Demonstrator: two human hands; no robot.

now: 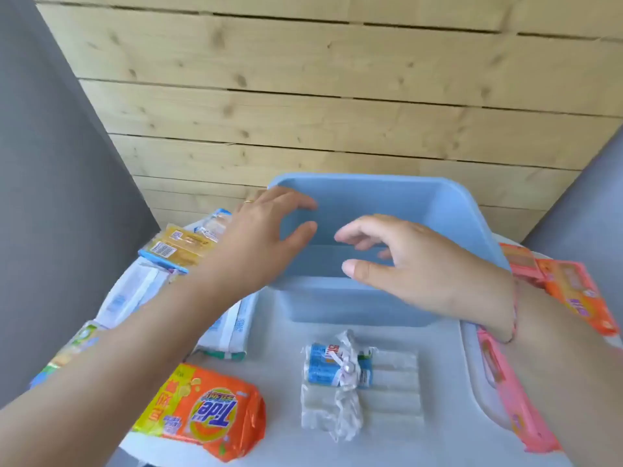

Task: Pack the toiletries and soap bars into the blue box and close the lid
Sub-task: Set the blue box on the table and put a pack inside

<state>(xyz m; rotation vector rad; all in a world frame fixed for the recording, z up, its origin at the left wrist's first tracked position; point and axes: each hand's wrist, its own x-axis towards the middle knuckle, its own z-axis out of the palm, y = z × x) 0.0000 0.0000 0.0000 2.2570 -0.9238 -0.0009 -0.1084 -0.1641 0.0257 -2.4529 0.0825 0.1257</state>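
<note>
The blue box [448, 210] stands open and looks bare inside, at the far middle of the white table [283, 446]. My left hand [266, 230] reaches over its left rim with fingers spread, holding nothing. My right hand [428, 264] hovers over the box's near wall, fingers apart and bare. A clear lid [435, 358] lies flat in front of the box with a small blue and white wrapped packet [337, 369] on it. An orange Tide soap bar [205, 409] lies near left. Pink and orange soap bars [573, 291] lie on the right.
White toiletry packs [229, 328] and yellow and blue wrapped packs [178, 247] crowd the table's left side. A pink pack [515, 402] lies along the lid's right edge. A wooden plank wall [303, 96] rises right behind the box, with grey panels on both sides.
</note>
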